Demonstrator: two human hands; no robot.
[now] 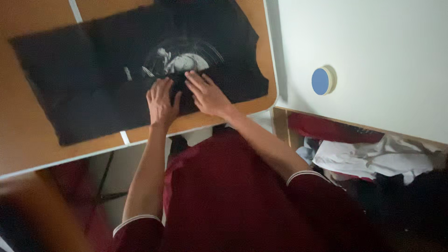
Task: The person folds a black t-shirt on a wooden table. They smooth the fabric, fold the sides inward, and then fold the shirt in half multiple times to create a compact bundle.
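A black T-shirt (93,88) with a round white print lies spread flat on a wooden table (28,135). My left hand (161,101) rests palm down on the shirt near its lower hem, fingers slightly apart. Close beside it, my right hand (207,94) lies flat on the cloth just under the print. The two hands almost touch. Neither hand grips anything; both press on the fabric. I wear a dark red short-sleeved top with white-trimmed cuffs.
The table's white-edged front rim (84,156) runs in front of me. A white surface (373,42) to the right carries a blue and cream round disc (323,80). Below it, an open wooden box (282,122) holds white, red and dark clothes (373,158).
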